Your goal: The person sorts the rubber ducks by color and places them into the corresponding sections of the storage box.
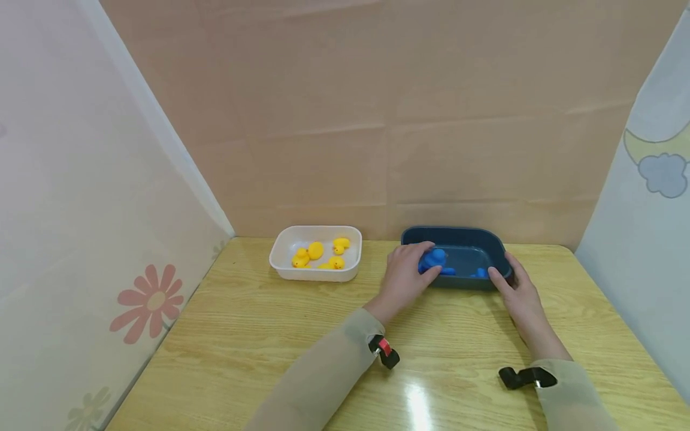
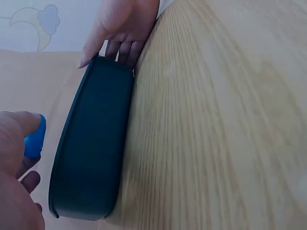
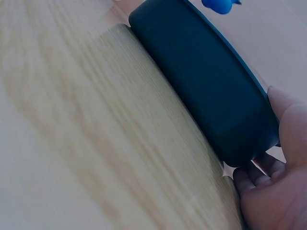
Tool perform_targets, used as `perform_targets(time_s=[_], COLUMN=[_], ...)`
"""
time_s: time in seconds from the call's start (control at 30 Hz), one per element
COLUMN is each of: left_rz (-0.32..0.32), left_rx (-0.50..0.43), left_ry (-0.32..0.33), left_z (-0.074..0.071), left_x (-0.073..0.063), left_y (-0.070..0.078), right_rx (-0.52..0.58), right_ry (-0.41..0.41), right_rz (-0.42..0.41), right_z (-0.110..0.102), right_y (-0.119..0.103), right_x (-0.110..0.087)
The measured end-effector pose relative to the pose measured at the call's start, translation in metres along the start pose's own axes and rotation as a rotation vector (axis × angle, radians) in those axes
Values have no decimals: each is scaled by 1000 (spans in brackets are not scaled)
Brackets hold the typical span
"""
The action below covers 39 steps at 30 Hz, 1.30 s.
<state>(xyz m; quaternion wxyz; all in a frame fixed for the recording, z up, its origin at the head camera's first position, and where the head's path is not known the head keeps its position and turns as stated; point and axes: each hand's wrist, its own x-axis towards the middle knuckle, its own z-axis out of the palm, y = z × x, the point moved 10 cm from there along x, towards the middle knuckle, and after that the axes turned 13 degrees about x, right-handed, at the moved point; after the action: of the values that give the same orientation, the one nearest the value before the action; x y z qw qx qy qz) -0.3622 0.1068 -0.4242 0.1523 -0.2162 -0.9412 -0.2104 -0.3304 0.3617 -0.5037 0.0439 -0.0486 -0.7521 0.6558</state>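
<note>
My left hand (image 1: 405,272) pinches a blue toy duck (image 1: 434,258) between thumb and fingers, over the left part of a dark blue tub (image 1: 463,281). In the left wrist view the duck (image 2: 36,138) shows above the rim's level, apart from the tub (image 2: 93,139). With its thumb by the rim and fingers at the outer wall, my right hand (image 1: 521,293) grips the tub's right end. The right wrist view shows those fingers (image 3: 261,177) curled at the tub's lower corner. More blue pieces (image 1: 480,273) lie inside the tub, partly hidden by its front wall.
A white tub (image 1: 315,275) with several yellow toy ducks (image 1: 315,250) stands left of the dark one. Both rest near the back edge of a wooden table (image 1: 259,335). A brown paper-like backing (image 1: 323,120) rises behind; patterned panels flank both sides.
</note>
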Motion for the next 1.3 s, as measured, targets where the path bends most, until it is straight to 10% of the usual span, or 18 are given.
perform_targets(time_s=[0.8, 1.3], left_rz=[-47, -1], left_rx=[113, 48], left_ry=[-60, 61], left_z=[24, 6], left_x=[21, 0], left_y=[3, -21], right_rx=[32, 0], right_ry=[4, 8], right_rz=[6, -12], right_z=[8, 7], right_y=[0, -2], right_x=[-3, -5])
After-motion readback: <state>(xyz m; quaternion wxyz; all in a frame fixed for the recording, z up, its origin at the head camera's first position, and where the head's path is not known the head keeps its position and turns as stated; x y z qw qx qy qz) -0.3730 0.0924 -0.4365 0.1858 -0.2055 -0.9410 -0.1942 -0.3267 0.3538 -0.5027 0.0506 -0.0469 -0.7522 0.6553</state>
